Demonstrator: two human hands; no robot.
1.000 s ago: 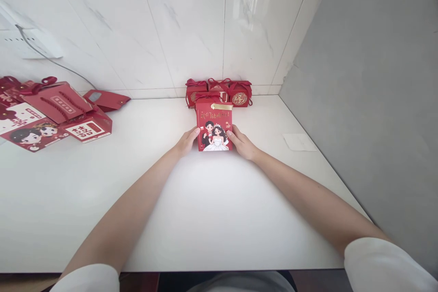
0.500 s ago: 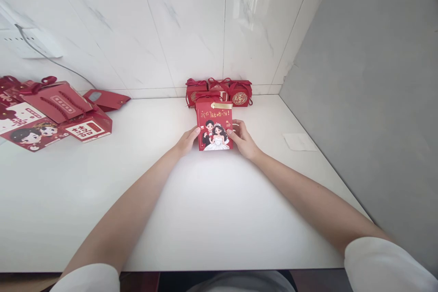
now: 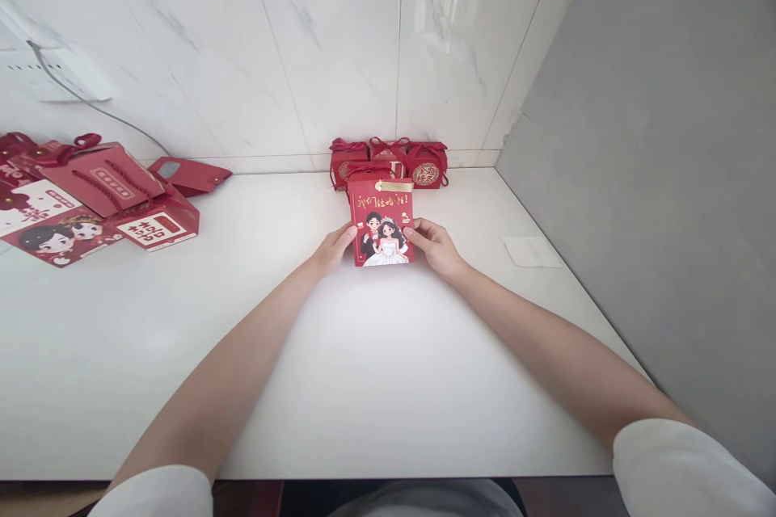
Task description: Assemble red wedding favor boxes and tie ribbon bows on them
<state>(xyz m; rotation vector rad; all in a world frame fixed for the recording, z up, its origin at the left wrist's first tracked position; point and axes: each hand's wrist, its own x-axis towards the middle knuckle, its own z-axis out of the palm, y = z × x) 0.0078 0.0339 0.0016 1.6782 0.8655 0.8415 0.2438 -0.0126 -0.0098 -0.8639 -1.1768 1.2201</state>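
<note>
Between my two hands is a red gift box [image 3: 385,214], printed with a cartoon bride and groom and gold lettering, with a pale gold tag near its top edge. My left hand [image 3: 335,249] grips its left side, the thumb on the edge. On the opposite side my right hand [image 3: 437,249] holds it, thumb on the front face and fingers behind. Just behind it, against the wall, stand small red boxes tied with ribbons, among them a left one [image 3: 350,155] and a right one [image 3: 426,170] with a round gold emblem. The held box partly covers them.
At the left lie several red gift boxes and bags, including a pink-red bag [image 3: 103,174], a box with a white label [image 3: 158,228] and a flat red piece [image 3: 192,176]. A white tissue [image 3: 533,251] rests at right. A grey cable [image 3: 90,107] hangs from the wall socket.
The box's front has tilted slightly, and the gold lettering now catches the light more clearly. Both hands keep their hold, with only a tiny shift to the right.
</note>
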